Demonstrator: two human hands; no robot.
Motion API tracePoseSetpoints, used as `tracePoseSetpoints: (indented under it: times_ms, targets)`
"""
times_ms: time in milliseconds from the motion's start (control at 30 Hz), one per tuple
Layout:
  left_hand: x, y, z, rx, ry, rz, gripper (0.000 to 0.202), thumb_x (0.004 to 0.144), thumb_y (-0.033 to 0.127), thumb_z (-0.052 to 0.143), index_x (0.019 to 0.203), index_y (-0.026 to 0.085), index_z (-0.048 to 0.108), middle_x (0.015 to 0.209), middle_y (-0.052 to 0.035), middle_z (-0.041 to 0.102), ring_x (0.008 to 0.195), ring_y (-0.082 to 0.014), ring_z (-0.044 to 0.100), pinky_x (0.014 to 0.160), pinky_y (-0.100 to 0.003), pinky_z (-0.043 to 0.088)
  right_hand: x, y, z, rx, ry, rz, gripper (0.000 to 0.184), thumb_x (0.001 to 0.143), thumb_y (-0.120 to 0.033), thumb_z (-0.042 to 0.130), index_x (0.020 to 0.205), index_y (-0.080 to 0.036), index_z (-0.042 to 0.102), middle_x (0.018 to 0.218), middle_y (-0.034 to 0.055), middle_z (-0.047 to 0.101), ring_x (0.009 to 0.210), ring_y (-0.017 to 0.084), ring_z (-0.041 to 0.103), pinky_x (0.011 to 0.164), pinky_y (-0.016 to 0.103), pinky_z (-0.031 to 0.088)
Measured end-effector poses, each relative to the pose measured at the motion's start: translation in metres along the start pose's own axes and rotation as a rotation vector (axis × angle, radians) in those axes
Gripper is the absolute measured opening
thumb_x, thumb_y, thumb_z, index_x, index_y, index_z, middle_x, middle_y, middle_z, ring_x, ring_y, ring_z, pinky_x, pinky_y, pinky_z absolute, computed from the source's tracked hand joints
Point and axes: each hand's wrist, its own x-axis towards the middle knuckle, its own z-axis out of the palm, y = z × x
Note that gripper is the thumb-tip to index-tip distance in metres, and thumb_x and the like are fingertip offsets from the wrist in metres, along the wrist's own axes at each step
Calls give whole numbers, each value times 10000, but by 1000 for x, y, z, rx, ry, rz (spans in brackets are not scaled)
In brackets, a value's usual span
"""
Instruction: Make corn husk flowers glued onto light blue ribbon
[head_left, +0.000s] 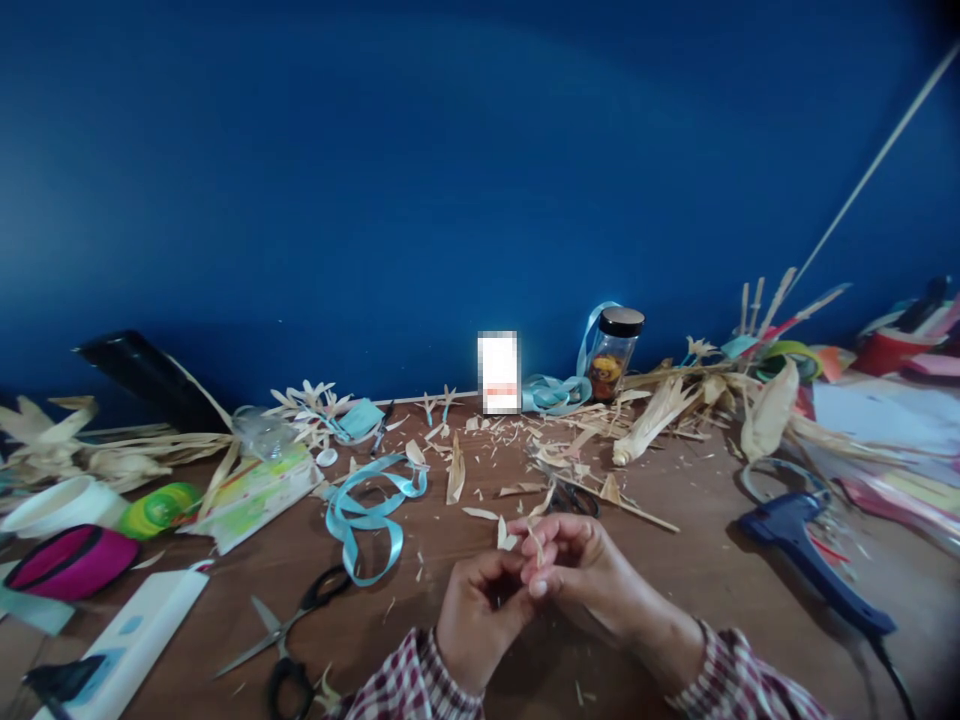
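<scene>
My left hand (pixel 478 612) and my right hand (pixel 596 572) meet low in the middle of the head view, fingertips together. A thin, pale strip of dried corn husk (pixel 537 542) runs between the right fingers. The left fingers are pinched against the right ones at the strip's lower part; their exact grip is partly hidden. Small whitish husk pieces (pixel 505 537) show just beyond the left fingertips; whether they are held I cannot tell. Black-handled scissors (pixel 280 632) lie spread on the table, left of my left hand. Another dark-handled pair of scissors (pixel 574 497) lies behind my right hand.
Husk scraps litter the brown table (pixel 420 640). Curled blue ribbon (pixel 375 520) lies left of centre. A blue glue gun (pixel 817 560) with its cord sits at right. At the back stand a black-lidded jar (pixel 616 355) and a blurred white object (pixel 499 372). A white power strip (pixel 142 640) lies front left.
</scene>
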Motion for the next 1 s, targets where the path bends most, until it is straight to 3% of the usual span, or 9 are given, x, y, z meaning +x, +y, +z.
tracePoseSetpoints:
  times_ms: [133,333,400,533,633,767,867,933,1000]
  targets:
    - [0,0,-2,71,-17,-18,223,652,309,751,564,124,661,542,-8,605,536,-113,503,531,-195,401,-1,4,-1,-21,-21,21,311,582,-100,810,857,-197,700,639,-19,672,729,130,649,777,276,488]
    - [0,6,0,49,-163,-41,248,806,352,600,763,149,736,663,-40,686,630,-156,591,613,-229,450,-4,-7,3,-34,-133,147,365,774,-275,686,1124,-196,623,1024,92,686,766,101,635,606,163,466]
    - [0,9,0,34,-162,-67,270,810,362,592,750,143,738,639,-43,686,601,-152,595,606,-232,455,-4,-12,3,-58,-142,146,350,816,-324,632,1138,-188,613,1062,113,668,649,67,601,510,139,423]
    - [1,7,1,-51,-144,-89,279,795,389,605,752,142,728,607,-36,675,566,-143,592,613,-240,468,-4,-14,1,-75,-191,92,318,811,-312,637,1107,-197,637,1107,102,636,550,30,531,520,171,435]
    - [2,3,1,-113,-114,-94,286,766,412,628,792,140,710,607,-25,664,552,-135,573,594,-239,466,-3,-11,2,-122,-154,27,194,821,-304,622,959,-197,705,1009,79,675,728,108,606,561,196,463]
    - [0,-1,2,-30,-98,-85,254,731,363,670,641,126,690,575,-20,639,583,-131,550,582,-218,429,-1,-7,5,-108,-32,-77,77,758,-260,695,803,-209,729,693,41,698,1052,194,565,830,310,467]
    - [-1,-3,3,-20,-111,-135,214,665,328,729,607,125,693,575,-27,658,554,-127,549,551,-219,413,0,-6,6,10,26,-39,122,687,-229,754,800,-201,719,636,19,683,853,169,629,713,274,496]
    - [-2,-6,4,-76,-89,-168,204,595,318,781,604,134,696,591,-29,680,553,-128,567,555,-222,422,1,-6,6,101,50,-19,233,641,-203,786,859,-191,705,593,-14,654,607,104,597,580,210,477]
    - [-1,-8,3,-179,-65,-220,246,530,338,819,605,143,687,593,-24,689,556,-131,588,575,-234,445,1,-6,6,176,39,-1,364,633,-240,796,972,-188,674,676,-8,663,538,72,554,524,183,452]
